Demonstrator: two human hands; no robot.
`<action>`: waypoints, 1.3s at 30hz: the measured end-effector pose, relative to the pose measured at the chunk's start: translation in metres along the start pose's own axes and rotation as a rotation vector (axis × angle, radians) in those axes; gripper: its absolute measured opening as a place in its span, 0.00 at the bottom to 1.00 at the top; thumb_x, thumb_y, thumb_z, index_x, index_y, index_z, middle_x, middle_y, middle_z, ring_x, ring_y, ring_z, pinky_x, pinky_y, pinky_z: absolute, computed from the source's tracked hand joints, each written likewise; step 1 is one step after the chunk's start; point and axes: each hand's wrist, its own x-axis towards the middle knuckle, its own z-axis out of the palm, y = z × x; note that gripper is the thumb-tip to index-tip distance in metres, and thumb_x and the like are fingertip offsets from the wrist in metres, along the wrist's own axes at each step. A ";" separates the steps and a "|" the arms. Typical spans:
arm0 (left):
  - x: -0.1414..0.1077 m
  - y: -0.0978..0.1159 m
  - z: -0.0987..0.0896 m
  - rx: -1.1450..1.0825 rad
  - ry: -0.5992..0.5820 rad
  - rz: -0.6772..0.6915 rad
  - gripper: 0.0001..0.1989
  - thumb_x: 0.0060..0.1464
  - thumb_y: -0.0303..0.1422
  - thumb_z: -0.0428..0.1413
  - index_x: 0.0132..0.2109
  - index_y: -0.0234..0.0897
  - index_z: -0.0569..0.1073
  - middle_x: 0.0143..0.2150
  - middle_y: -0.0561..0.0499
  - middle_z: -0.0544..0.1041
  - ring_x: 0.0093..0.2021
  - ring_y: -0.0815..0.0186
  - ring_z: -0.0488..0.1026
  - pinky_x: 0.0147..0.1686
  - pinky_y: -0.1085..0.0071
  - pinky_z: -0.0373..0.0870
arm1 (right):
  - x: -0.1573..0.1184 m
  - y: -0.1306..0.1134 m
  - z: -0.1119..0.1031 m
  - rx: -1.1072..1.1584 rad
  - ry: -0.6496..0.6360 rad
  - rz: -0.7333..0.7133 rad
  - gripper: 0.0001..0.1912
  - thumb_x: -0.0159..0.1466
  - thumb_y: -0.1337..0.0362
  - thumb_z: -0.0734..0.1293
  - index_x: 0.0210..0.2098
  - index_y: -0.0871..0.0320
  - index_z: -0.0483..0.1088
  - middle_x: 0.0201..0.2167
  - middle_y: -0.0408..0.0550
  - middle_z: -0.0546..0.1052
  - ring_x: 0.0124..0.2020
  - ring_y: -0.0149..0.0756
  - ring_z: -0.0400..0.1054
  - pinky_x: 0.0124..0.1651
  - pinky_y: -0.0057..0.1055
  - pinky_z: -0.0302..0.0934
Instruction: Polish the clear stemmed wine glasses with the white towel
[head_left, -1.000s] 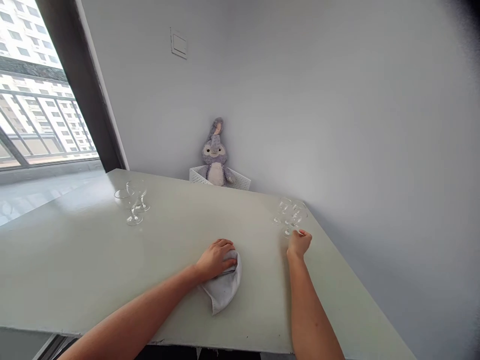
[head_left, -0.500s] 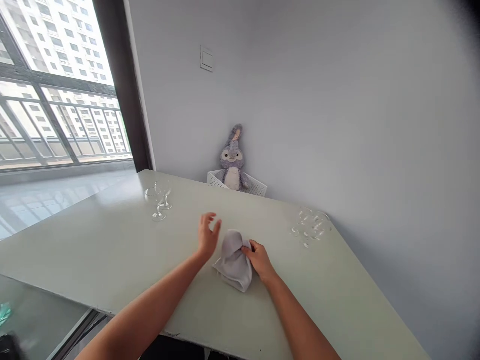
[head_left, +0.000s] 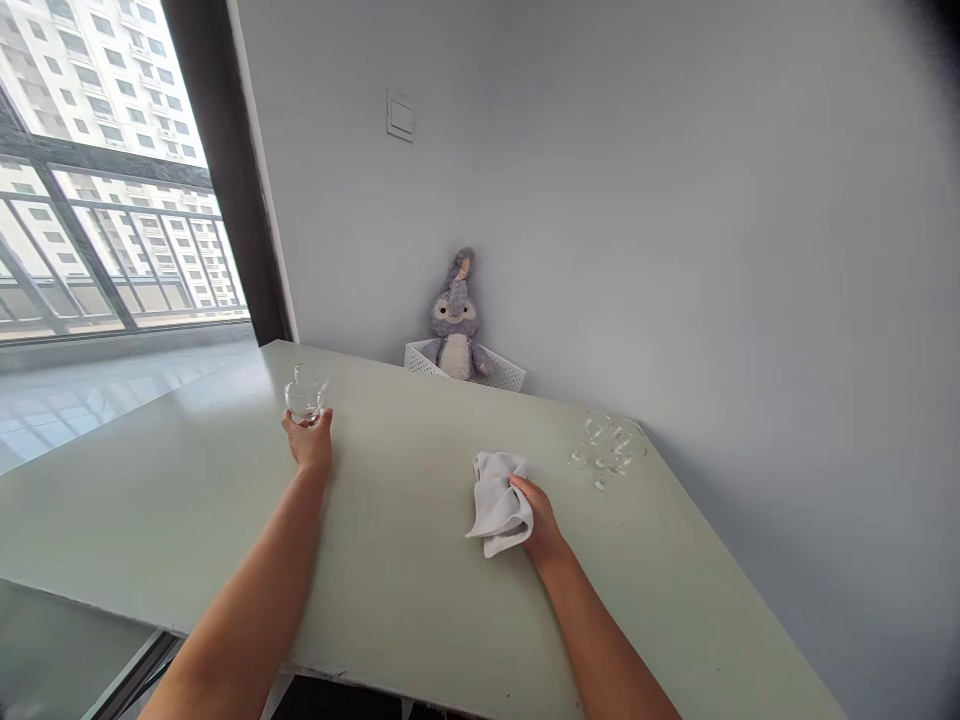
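My left hand [head_left: 309,440] reaches to the far left of the table, its thumb and fingers curled around the lower part of a clear stemmed glass [head_left: 302,402]. The hand hides that glass's stem and foot. Just behind it stands another clear glass [head_left: 318,378], hard to separate from the first. A pale grey-white cloth [head_left: 499,505], folded and creased, is gripped at its right side by my right hand [head_left: 538,515], thumb on top. The cloth is over the middle of the table.
Several clear stemmed glasses [head_left: 611,445] stand close together near the table's [head_left: 405,590] right edge. Behind the far edge, a plush rabbit [head_left: 455,325] sits in a white perforated basket [head_left: 504,372] against the walls. A large window is at left.
My left hand has moved left and away from beside the cloth to the near glass and closed around it. My right hand has shifted the cloth slightly right.
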 end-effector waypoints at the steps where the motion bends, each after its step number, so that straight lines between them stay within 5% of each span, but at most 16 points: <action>1: -0.005 0.003 0.002 0.036 -0.015 -0.004 0.37 0.42 0.44 0.57 0.57 0.37 0.54 0.37 0.49 0.70 0.39 0.60 0.70 0.43 0.59 0.64 | -0.002 -0.001 0.002 -0.017 -0.004 -0.030 0.12 0.45 0.59 0.70 0.26 0.59 0.66 0.17 0.38 0.66 0.19 0.29 0.58 0.22 0.26 0.54; 6: -0.063 0.026 0.015 0.090 -0.247 0.124 0.31 0.44 0.46 0.55 0.53 0.37 0.58 0.34 0.50 0.71 0.34 0.63 0.70 0.37 0.64 0.66 | -0.010 -0.009 0.005 -0.125 0.031 -0.092 0.17 0.52 0.51 0.65 0.20 0.56 0.58 0.15 0.38 0.60 0.17 0.28 0.55 0.21 0.27 0.53; 9: -0.110 0.037 0.021 0.185 -0.419 0.407 0.31 0.46 0.46 0.54 0.55 0.38 0.57 0.36 0.49 0.72 0.38 0.60 0.70 0.40 0.63 0.64 | -0.011 -0.013 0.002 -0.185 0.111 -0.203 0.19 0.53 0.49 0.63 0.19 0.55 0.54 0.14 0.37 0.55 0.17 0.28 0.51 0.20 0.27 0.50; 13: -0.152 0.043 0.022 0.337 -0.540 0.777 0.30 0.49 0.43 0.53 0.57 0.39 0.56 0.40 0.46 0.71 0.45 0.57 0.66 0.46 0.61 0.60 | -0.016 -0.013 0.005 -0.322 0.234 -0.513 0.14 0.55 0.53 0.63 0.23 0.56 0.60 0.18 0.38 0.58 0.20 0.29 0.53 0.23 0.27 0.51; 17: -0.171 0.045 0.019 0.453 -0.632 0.954 0.27 0.52 0.41 0.51 0.58 0.38 0.56 0.40 0.47 0.71 0.42 0.58 0.65 0.44 0.63 0.60 | -0.031 -0.001 0.024 -0.598 0.006 -0.741 0.10 0.58 0.59 0.61 0.38 0.55 0.66 0.31 0.44 0.69 0.34 0.35 0.62 0.39 0.30 0.57; 19: -0.176 0.046 0.017 0.501 -0.658 0.997 0.27 0.53 0.41 0.50 0.58 0.38 0.57 0.41 0.46 0.70 0.42 0.58 0.65 0.43 0.64 0.60 | -0.037 0.008 0.034 -0.664 -0.201 -0.718 0.16 0.58 0.61 0.61 0.47 0.53 0.65 0.39 0.47 0.70 0.41 0.37 0.63 0.45 0.32 0.56; 21: -0.180 0.047 0.015 0.546 -0.668 1.039 0.26 0.53 0.40 0.50 0.57 0.38 0.57 0.40 0.46 0.70 0.42 0.58 0.64 0.42 0.63 0.60 | -0.038 0.016 0.039 -0.673 -0.340 -0.573 0.21 0.58 0.60 0.61 0.51 0.54 0.62 0.36 0.47 0.71 0.37 0.37 0.65 0.40 0.32 0.60; 26: -0.186 0.050 0.011 0.514 -0.767 1.220 0.25 0.51 0.31 0.52 0.57 0.40 0.59 0.41 0.45 0.71 0.43 0.58 0.64 0.44 0.60 0.57 | -0.027 0.023 0.033 -0.470 -0.448 -0.136 0.18 0.54 0.54 0.64 0.40 0.58 0.69 0.17 0.39 0.63 0.17 0.30 0.58 0.18 0.28 0.56; 33: -0.179 0.063 0.005 0.353 -0.834 1.289 0.18 0.53 0.37 0.52 0.52 0.46 0.65 0.42 0.47 0.72 0.48 0.59 0.64 0.56 0.55 0.44 | -0.016 0.005 0.024 -0.015 -0.261 -0.028 0.15 0.49 0.55 0.70 0.30 0.60 0.70 0.21 0.42 0.68 0.21 0.28 0.59 0.26 0.27 0.57; 36: -0.176 0.067 0.003 0.310 -0.928 1.162 0.15 0.51 0.44 0.52 0.44 0.44 0.70 0.34 0.48 0.74 0.42 0.61 0.67 0.54 0.57 0.48 | -0.022 -0.009 0.018 -0.182 -0.376 -0.055 0.16 0.49 0.55 0.69 0.32 0.60 0.71 0.21 0.42 0.68 0.21 0.28 0.57 0.26 0.26 0.54; 39: -0.172 0.066 0.003 0.294 -1.213 0.892 0.20 0.49 0.51 0.49 0.38 0.41 0.71 0.27 0.51 0.72 0.30 0.67 0.67 0.41 0.67 0.60 | -0.032 -0.022 0.013 -0.491 -0.559 -0.131 0.16 0.49 0.57 0.71 0.34 0.60 0.72 0.24 0.41 0.70 0.23 0.28 0.57 0.27 0.25 0.52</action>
